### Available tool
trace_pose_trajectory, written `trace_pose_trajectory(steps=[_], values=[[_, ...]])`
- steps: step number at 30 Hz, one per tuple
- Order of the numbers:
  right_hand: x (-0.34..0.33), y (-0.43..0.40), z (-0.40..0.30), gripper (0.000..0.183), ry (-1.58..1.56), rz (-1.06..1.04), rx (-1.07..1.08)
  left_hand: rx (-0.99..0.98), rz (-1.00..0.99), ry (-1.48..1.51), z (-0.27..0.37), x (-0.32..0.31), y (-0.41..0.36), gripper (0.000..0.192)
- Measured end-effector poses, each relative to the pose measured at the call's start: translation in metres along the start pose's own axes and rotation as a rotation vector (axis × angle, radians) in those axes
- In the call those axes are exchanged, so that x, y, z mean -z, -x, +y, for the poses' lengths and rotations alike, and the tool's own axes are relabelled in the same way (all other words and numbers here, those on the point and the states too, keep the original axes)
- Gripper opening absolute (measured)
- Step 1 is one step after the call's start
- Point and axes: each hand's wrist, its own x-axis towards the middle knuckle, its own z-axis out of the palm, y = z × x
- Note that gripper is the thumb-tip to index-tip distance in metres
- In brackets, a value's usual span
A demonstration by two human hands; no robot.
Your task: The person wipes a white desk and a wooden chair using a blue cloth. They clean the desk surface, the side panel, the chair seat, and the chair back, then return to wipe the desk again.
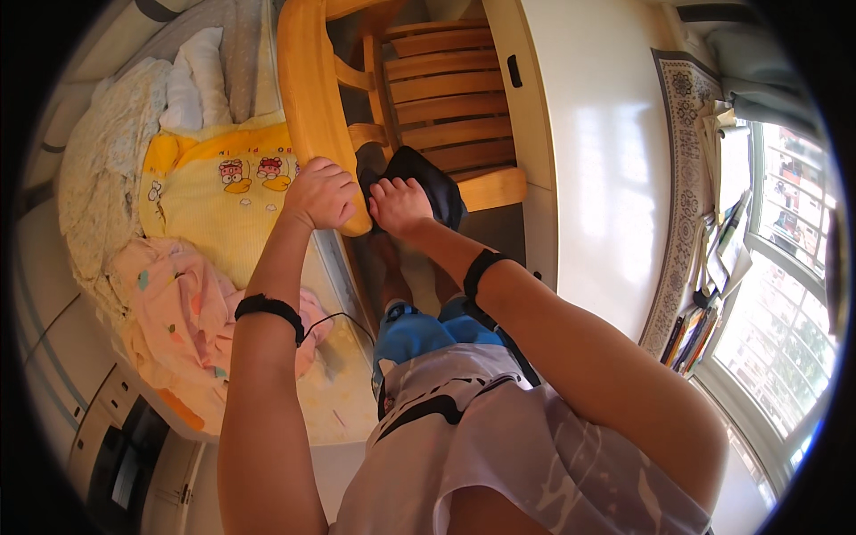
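My left hand [323, 194] is wrapped around the rounded near end of a wooden chair's broad curved rail [307, 80], which looks like an armrest. Close beside it, my right hand [401, 206] grips a black cloth-like item [428, 175] with its fingers curled over the edge. Part of that black item lies over the front of the chair's slatted seat [448, 100]. Whether it is a cloth or a bag I cannot tell. A black band circles each of my forearms, and a thin dark cable [341, 315] runs from the left one.
Left of the chair is a bed with a yellow cartoon-print cloth [221, 194], a pink cloth [174, 294] and crumpled bedding [110, 167]. On the right stands a glossy white tabletop [602, 167] with a patterned runner [682, 167]. Books [692, 338] stand by the bright window [769, 314].
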Motion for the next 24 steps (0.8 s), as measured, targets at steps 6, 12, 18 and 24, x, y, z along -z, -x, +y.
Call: trace_pose_trajectory(steps=[6,12,18,24], values=[[0.013,0.035,0.045,0.04,0.044,-0.048,0.044,-0.008,0.04,0.0,0.008,0.0,-0.003,0.008],[0.027,0.067,0.113,0.045,0.124,-0.039,0.018,-0.001,0.019,-0.026,0.009,0.001,-0.004,0.008],[0.045,0.082,0.167,0.036,0.125,0.148,0.008,-0.007,0.023,-0.008,0.008,0.0,-0.003,0.008],[0.036,0.063,0.17,0.024,0.146,0.14,-0.144,-0.002,-0.005,-0.028,0.008,0.001,-0.003,0.011]])
